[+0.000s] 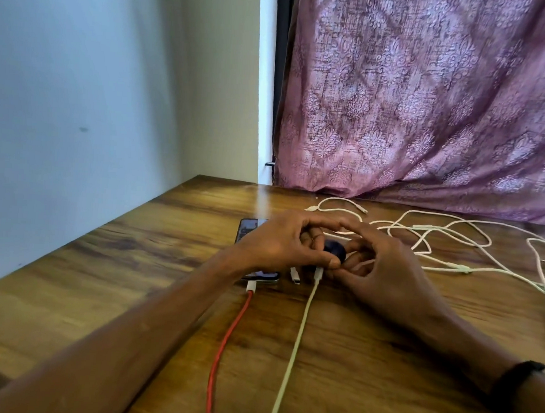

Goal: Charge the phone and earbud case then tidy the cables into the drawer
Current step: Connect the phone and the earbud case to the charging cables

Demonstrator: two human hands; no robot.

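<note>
Gripping one dark earbud case (335, 250): left hand (281, 245) and right hand (385, 274), fingers curled round it. One phone (247, 228), red cable (224, 347), white tangle (454, 243), bench (101, 275).

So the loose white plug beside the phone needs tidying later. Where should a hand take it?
Pinch the loose white plug by its stiff housing, across the narrow sides, coming from above: it lies flat on the table between the phone and the pale cable.
</note>
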